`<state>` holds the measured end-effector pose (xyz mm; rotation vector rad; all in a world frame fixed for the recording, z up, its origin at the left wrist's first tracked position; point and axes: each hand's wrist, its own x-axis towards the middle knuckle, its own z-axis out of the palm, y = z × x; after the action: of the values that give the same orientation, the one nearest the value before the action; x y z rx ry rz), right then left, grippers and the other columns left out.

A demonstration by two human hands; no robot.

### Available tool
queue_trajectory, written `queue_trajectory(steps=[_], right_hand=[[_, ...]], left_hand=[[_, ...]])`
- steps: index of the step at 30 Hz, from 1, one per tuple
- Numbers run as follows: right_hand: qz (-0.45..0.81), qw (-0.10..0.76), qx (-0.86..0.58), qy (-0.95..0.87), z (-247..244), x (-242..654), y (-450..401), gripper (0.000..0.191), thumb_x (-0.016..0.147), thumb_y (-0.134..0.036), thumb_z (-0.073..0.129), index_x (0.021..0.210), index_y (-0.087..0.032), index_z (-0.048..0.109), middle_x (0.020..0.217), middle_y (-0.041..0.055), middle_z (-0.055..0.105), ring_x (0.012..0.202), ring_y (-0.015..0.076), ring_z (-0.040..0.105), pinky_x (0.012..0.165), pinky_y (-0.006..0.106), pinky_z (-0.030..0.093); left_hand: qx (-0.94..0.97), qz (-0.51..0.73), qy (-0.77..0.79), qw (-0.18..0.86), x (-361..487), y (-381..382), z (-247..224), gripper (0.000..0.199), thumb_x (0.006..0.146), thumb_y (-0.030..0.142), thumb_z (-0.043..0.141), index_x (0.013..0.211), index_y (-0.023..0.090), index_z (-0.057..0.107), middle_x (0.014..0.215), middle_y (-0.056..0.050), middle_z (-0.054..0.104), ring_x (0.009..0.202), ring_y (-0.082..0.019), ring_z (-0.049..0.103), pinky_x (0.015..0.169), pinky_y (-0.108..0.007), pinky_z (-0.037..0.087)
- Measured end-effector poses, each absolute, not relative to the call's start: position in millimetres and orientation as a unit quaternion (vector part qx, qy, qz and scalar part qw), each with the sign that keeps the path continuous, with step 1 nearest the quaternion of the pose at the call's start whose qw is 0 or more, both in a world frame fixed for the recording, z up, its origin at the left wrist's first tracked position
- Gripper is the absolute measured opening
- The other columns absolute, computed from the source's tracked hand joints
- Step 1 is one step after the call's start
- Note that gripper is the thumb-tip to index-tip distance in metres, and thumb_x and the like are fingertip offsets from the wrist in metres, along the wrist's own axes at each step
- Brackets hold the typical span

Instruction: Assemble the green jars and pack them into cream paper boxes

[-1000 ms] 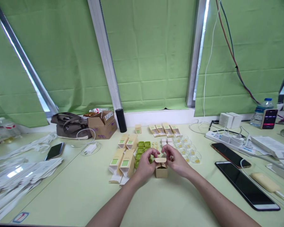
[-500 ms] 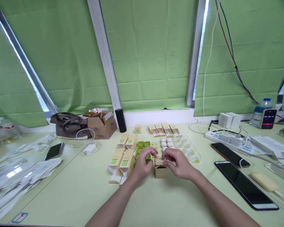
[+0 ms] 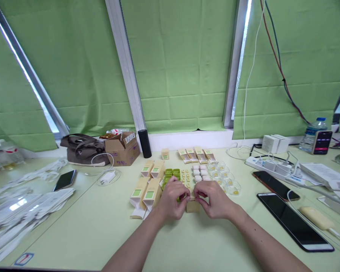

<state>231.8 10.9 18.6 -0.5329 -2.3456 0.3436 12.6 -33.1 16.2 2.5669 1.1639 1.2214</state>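
Head view: left hand and right hand, fingertips pinched closed, grip the small carton by its top, between them on the table.
Work looks barely begun: one closed carton behind; four labelled cartons at left and four open cartons farther back seemingly remain; green trays partly hidden, uncountable.

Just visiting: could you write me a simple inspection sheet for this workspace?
Surface: pale green table, sticker near the front-left corner.
Job's things: small cardboard box; cartons to its left; green containers, pinkish pieces and clear cups beyond.
Clutter: phones on both sides, grey bag at back left.
Hands: left hand and right hand, fingers at the box's top.
Cables: power strip at right; red and blue cables hanging above.
Surroundings: green blinds behind.
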Motion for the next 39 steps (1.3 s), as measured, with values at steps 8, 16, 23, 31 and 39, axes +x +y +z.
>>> queue_trajectory(steps=[8, 16, 23, 31, 39], right_hand=[[0.174, 0.383, -0.226, -0.879, 17, 233, 15, 0.010, 0.080, -0.014, 0.057, 0.077, -0.023, 0.056, 0.060, -0.0050, 0.046, 0.055, 0.0139, 0.040, 0.060, 0.028, 0.029], [0.246, 0.347, -0.285, -0.859, 19, 233, 20, 0.008, 0.080, -0.015, 0.059, 0.080, -0.023, 0.059, 0.056, -0.0079, 0.040, 0.053, 0.0123, 0.039, 0.057, 0.025, 0.029], [0.182, 0.347, -0.251, -0.885, 22, 233, 12, 0.017, 0.072, -0.006, 0.058, 0.080, -0.022, 0.059, 0.059, -0.0074, 0.043, 0.054, 0.0114, 0.040, 0.058, 0.025, 0.027], [0.149, 0.350, -0.225, -0.897, 19, 232, 13, 0.016, 0.073, -0.007, 0.056, 0.080, -0.021, 0.058, 0.061, -0.0060, 0.047, 0.056, 0.0120, 0.042, 0.059, 0.025, 0.028], [0.128, 0.364, -0.214, -0.897, 16, 231, 14, 0.016, 0.073, -0.006, 0.056, 0.080, -0.021, 0.058, 0.062, -0.0053, 0.052, 0.056, 0.0120, 0.042, 0.059, 0.025, 0.026]], left_hand=[[0.819, 0.430, 0.380, 0.017, 14, -34, 17, 0.012, 0.091, 0.021, 0.057, 0.081, 0.022, 0.065, 0.059, 0.000, 0.056, 0.056, -0.017, 0.047, 0.074, -0.039, 0.035], [0.756, 0.471, 0.445, 0.092, 15, -29, 14, 0.017, 0.094, 0.031, 0.056, 0.082, 0.022, 0.060, 0.057, 0.002, 0.053, 0.060, -0.018, 0.045, 0.071, -0.035, 0.037], [0.788, 0.458, 0.404, 0.079, 17, -32, 10, 0.005, 0.086, 0.024, 0.060, 0.083, 0.021, 0.062, 0.057, 0.004, 0.049, 0.059, -0.016, 0.044, 0.073, -0.036, 0.036], [0.805, 0.455, 0.379, 0.044, 18, -33, 11, 0.004, 0.085, 0.018, 0.061, 0.081, 0.020, 0.061, 0.056, 0.006, 0.046, 0.054, -0.013, 0.041, 0.073, -0.036, 0.034], [0.835, 0.418, 0.358, -0.003, 15, -31, 10, 0.005, 0.081, 0.017, 0.062, 0.083, 0.021, 0.059, 0.057, 0.005, 0.049, 0.054, -0.014, 0.044, 0.070, -0.036, 0.032]])
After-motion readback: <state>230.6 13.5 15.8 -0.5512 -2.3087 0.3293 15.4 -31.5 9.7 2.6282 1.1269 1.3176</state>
